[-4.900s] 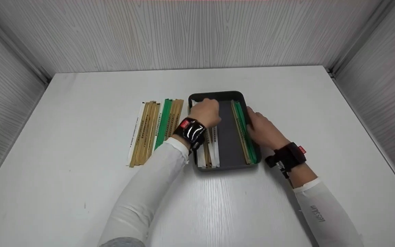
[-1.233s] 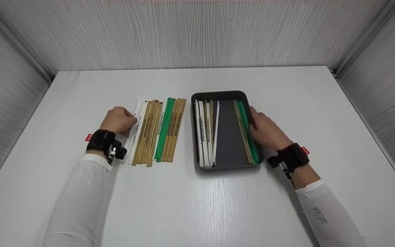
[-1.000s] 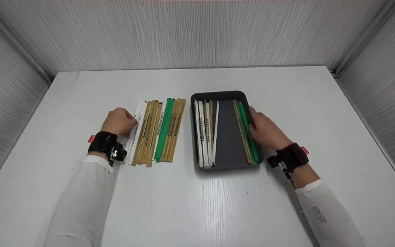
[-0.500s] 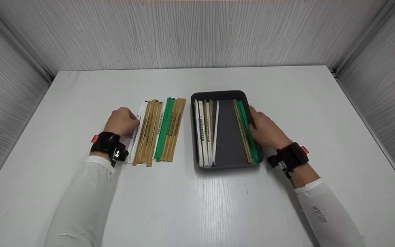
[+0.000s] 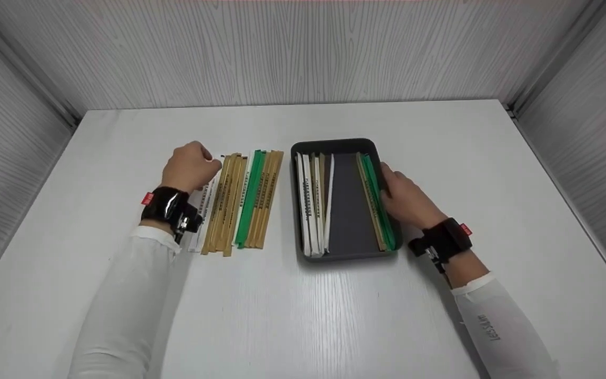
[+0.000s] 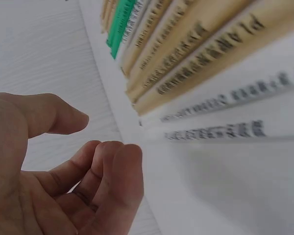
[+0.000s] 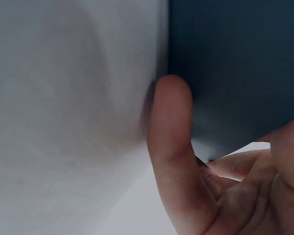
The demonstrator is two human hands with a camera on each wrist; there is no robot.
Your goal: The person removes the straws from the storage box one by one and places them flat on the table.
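My left hand (image 5: 190,167) hovers at the far left end of a row of long paper-wrapped straws; thumb and fingers are loosely bent and apart, with nothing between them in the left wrist view. Just beside its fingers lie two white straws (image 6: 215,131), then brown straws (image 5: 225,210) and a green straw (image 5: 250,208). My right hand (image 5: 411,202) grips the right wall of a dark grey tray (image 5: 353,254); one finger (image 7: 171,117) presses its outside near the table. Inside the tray, white straws (image 5: 307,210) line the left, and a green straw (image 5: 379,205) and a brown one the right.
The row and the tray stand on a white table (image 5: 303,321), a narrow gap between them. A grey wood-grain panel (image 5: 292,52) rises at the back, with side panels at left and right.
My left hand has gone from the tray to the row's left end, where a second white straw now lies. That straw has shifted right against the row; the hand has since moved farther back. Right hand stays.
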